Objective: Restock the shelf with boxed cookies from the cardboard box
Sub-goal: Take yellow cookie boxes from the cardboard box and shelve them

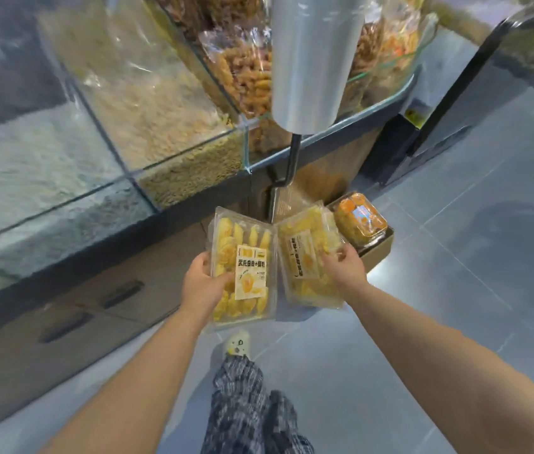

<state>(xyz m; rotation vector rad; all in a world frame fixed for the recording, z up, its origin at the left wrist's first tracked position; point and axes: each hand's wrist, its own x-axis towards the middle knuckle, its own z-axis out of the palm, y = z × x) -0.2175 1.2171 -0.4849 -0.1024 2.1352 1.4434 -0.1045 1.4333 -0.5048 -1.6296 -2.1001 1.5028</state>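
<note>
My left hand (201, 285) grips a clear plastic box of yellow cookies (246, 253) by its left edge, thumb on its lid. My right hand (344, 268) holds a second clear box of yellow cookies (305, 253) by its right edge, tilted. Both boxes hang above the floor in front of the counter. Behind them a cardboard box (377, 250) stands on the floor with an orange-filled clear box (359, 221) lying on top of it.
Glass bulk bins (147, 109) of loose snacks line the counter at upper left, with wooden drawers (62, 322) below. A roll of plastic bags (311, 60) on a black bracket hangs over the counter edge. Grey tiled floor (455, 290) spreads right; my leg and slipper (238, 345) are below.
</note>
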